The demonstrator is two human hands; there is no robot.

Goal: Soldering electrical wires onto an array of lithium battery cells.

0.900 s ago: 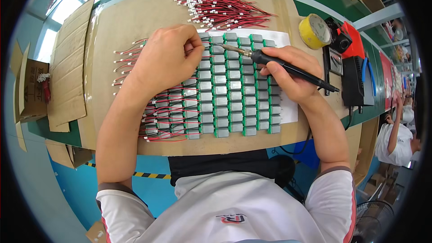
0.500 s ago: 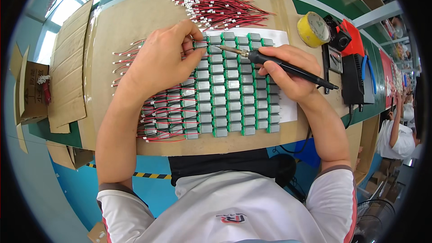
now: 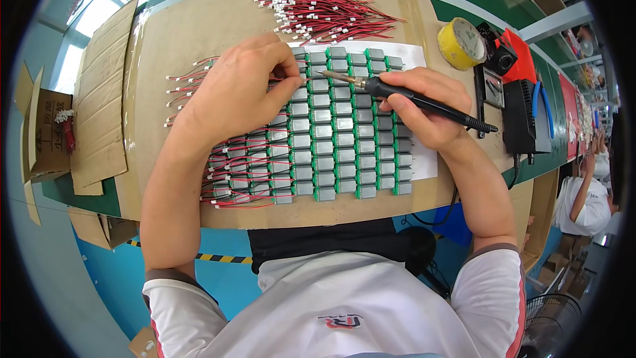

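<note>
Rows of small grey-green rectangular parts [image 3: 331, 139] lie in a grid on a brown cardboard-covered bench [image 3: 192, 33]. My left hand [image 3: 242, 93] rests on the grid's upper left, thumb and forefinger pinched on a thin red wire at a part near the top. My right hand [image 3: 424, 109] holds a black soldering iron [image 3: 424, 101] like a pen, its metal tip pointing left to the spot beside my left fingertips. Red wires with white plugs stick out from the grid's left side [image 3: 189, 86].
A heap of red wires with white plugs [image 3: 318, 3] lies at the bench's far edge. A yellow tape roll [image 3: 462, 43], a black and red station [image 3: 513, 73] and blue-handled pliers [image 3: 544, 99] stand at the right. Cardboard boxes [image 3: 46, 132] are at the left. Another person [image 3: 586, 192] sits at far right.
My left hand shifted slightly up and right, its fingers pinching closer to the iron's tip. The soldering iron has stayed almost in place.
</note>
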